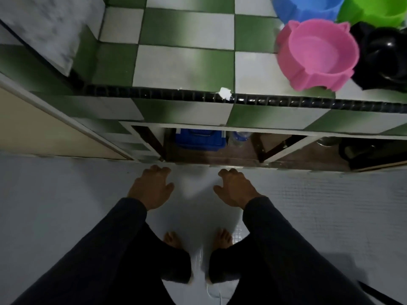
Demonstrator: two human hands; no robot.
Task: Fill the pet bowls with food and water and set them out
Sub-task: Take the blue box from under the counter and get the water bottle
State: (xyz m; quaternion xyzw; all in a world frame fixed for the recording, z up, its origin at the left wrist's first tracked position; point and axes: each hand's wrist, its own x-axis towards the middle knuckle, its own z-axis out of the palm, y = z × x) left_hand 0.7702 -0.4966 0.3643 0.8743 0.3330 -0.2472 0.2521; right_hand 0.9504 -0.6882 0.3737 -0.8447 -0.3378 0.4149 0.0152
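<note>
Several pet bowls stand at the right end of a green-and-white tiled counter (185, 62): a pink bowl (317, 56) nearest the edge, a black bowl (383, 60) to its right, a blue bowl (308, 7) and a green bowl (374, 9) behind. All look empty. My left hand (149, 188) and my right hand (235, 188) hover side by side in front of me, below the counter edge, fingers spread, holding nothing. Both are well to the left of and lower than the bowls.
Under the counter, open shelves hold a blue crate (199, 138), a clear plastic bottle (239, 137) and dark items at the right (361, 150). A chipped black trim (224, 93) edges the counter. My bare feet (198, 239) stand on a pale floor.
</note>
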